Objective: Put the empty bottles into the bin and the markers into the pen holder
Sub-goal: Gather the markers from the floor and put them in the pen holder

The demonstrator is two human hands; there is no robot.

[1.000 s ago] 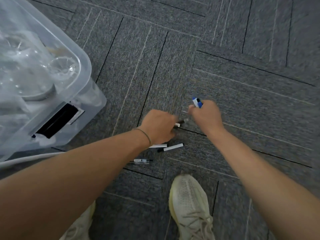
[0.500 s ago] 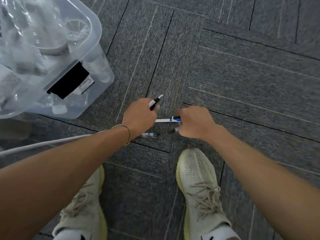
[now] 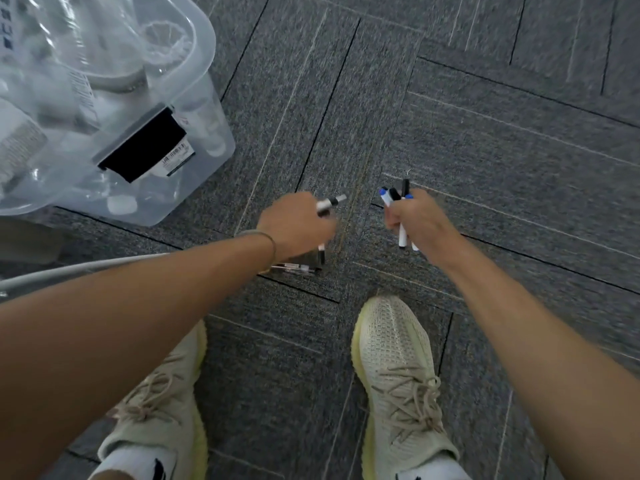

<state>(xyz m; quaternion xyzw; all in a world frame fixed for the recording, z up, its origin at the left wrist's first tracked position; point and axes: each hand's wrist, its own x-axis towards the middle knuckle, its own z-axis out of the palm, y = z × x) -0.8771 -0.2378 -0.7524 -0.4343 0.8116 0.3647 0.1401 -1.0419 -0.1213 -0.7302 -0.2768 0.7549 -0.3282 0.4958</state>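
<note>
My left hand (image 3: 298, 225) is closed around black-and-white markers (image 3: 330, 203); one tip sticks out at the top, another hangs below the fist. My right hand (image 3: 417, 220) grips a bunch of markers (image 3: 394, 197) with blue and black caps, white barrels showing under the fist. A clear pen (image 3: 294, 268) lies on the carpet just under my left wrist. The clear plastic bin (image 3: 204, 60) stands at upper left with several empty clear bottles (image 3: 86, 64) inside. No pen holder is in view.
Grey carpet tiles (image 3: 485, 133) cover the floor. My two pale sneakers (image 3: 398, 375) stand at the bottom. A white cable (image 3: 69, 271) runs along the floor at the left, below the bin.
Both hands have lifted off the carpet and moved apart, each holding markers. The right hand now holds more markers than before. The markers that lay between the hands are gone from the floor.
</note>
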